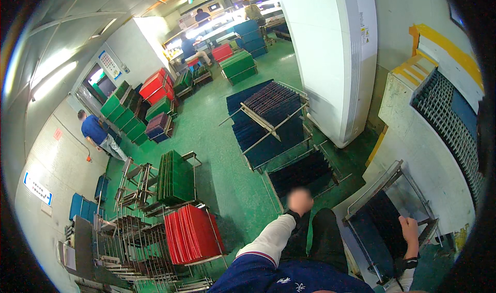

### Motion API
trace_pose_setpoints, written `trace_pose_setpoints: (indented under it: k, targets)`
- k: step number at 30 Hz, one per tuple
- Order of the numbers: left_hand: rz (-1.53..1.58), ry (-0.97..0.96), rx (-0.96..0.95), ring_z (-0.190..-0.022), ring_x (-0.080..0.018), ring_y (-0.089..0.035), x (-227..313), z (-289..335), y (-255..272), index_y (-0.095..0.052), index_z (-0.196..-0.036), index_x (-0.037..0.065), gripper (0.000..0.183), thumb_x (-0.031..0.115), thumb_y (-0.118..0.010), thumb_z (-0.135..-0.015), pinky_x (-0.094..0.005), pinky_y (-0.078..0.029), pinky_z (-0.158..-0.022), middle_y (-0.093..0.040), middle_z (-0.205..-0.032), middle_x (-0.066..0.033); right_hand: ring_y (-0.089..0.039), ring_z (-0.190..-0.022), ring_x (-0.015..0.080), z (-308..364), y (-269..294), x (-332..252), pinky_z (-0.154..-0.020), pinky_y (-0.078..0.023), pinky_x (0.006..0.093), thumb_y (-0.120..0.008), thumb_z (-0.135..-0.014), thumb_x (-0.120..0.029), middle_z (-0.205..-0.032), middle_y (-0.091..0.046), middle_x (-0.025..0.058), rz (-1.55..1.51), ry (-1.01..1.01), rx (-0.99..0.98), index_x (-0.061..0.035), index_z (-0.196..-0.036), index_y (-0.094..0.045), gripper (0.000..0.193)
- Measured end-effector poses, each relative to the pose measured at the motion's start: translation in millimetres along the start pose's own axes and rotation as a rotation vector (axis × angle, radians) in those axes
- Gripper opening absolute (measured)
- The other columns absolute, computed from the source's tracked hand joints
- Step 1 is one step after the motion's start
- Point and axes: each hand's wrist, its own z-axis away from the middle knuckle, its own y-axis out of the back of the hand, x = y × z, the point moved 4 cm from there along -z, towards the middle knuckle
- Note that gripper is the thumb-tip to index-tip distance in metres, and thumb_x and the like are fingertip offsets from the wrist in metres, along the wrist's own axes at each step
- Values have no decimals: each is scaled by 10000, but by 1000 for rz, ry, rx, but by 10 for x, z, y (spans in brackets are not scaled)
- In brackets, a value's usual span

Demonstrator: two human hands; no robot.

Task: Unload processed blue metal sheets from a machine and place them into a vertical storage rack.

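My left hand (300,200) hangs in front of my knees, beside the near end of a low rack of dark boards (302,174). It is blurred, so its fingers do not show. At the lower right, my right hand (409,229) is at the edge of a metal rack (356,208) standing by the machine. Its fingers are curled by the dark blue boards (380,223) stacked upright in that rack. What they grip, if anything, is hidden.
A large rack of dark blue boards (268,128) stands ahead. Racks of green boards (175,177) and red boards (191,233) stand left. A white cabinet (333,60) and a machine with a roller conveyor (447,117) flank the right. A person (95,130) walks at far left.
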Motion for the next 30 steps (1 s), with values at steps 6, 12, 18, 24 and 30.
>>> trace_pose_setpoints:
  k: [6,12,18,24,30]
  targets:
    - [-15,-5,28,-1029,-332,-618,-10,-12,-30,-735,-960,90,344,386,-715,-787,-491,-517,-806,-665,-1031,-113,-452,-544,239,13,-2,-18,-562,-347,456,-632,-948,-404,-596,-469,222,-1,48,55,87,-697,-510,564]
    - [-1,-6,1,-1043,-344,-613,0,-12,-17,-737,-972,83,349,382,-697,-798,-496,-521,-812,-662,-1044,-128,-490,-584,300,-7,-39,76,-582,-359,473,-635,-944,-427,-633,-505,239,16,34,58,82,-711,-535,569]
    - [2,-9,25,-1039,-340,-614,-14,-9,-24,-738,-968,82,347,377,-702,-790,-498,-517,-807,-666,-1030,-123,-568,-641,396,22,27,-54,-629,-405,489,-637,-931,-473,-683,-586,248,32,-18,7,71,-725,-589,584]
    - [9,-5,24,-1044,-338,-613,-7,-16,-41,-738,-971,83,351,383,-711,-790,-497,-514,-813,-667,-1034,-120,-561,-621,352,41,40,-84,-620,-401,475,-638,-933,-452,-668,-573,242,5,-35,6,77,-721,-587,573]
    - [0,-1,20,-1043,-332,-614,-20,-8,-32,-739,-975,87,354,388,-720,-791,-490,-514,-814,-666,-1039,-115,-583,-649,369,37,43,-118,-638,-415,478,-639,-933,-453,-682,-596,244,-3,-37,-5,78,-734,-608,568]
